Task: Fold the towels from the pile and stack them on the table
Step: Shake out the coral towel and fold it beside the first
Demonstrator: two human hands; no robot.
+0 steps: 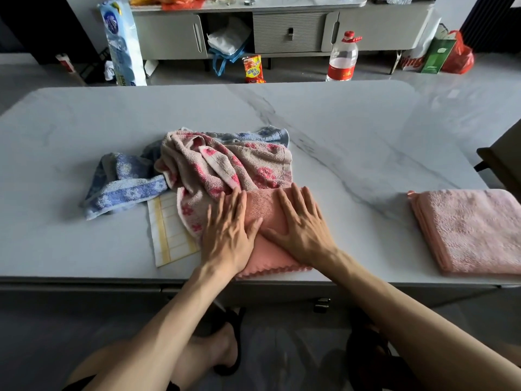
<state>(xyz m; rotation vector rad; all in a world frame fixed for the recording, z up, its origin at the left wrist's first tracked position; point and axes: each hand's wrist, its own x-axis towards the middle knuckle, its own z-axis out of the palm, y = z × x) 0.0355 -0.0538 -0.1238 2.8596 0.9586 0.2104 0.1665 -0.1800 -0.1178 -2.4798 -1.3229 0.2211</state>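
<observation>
A folded salmon-pink towel point(263, 208) lies at the near edge of the marble table point(338, 131). My left hand point(227, 232) and my right hand point(303, 227) both rest flat on it, palms down, fingers spread, gripping nothing. Just behind is the pile: a crumpled beige towel with red flowers point(222, 165) over a blue floral towel point(127, 187). A white cloth with yellow grid lines point(172, 235) peeks out under the pile's left side. A folded light-pink towel point(470, 230) sits alone at the table's right edge.
Beyond the table stand a grey sideboard point(287, 32), a water bottle with a red cap point(342, 56), a snack packet point(253, 69), a tall blue-and-white plastic pack point(124, 43) and bags on the floor. A dark chair point(501, 156) sits at the right.
</observation>
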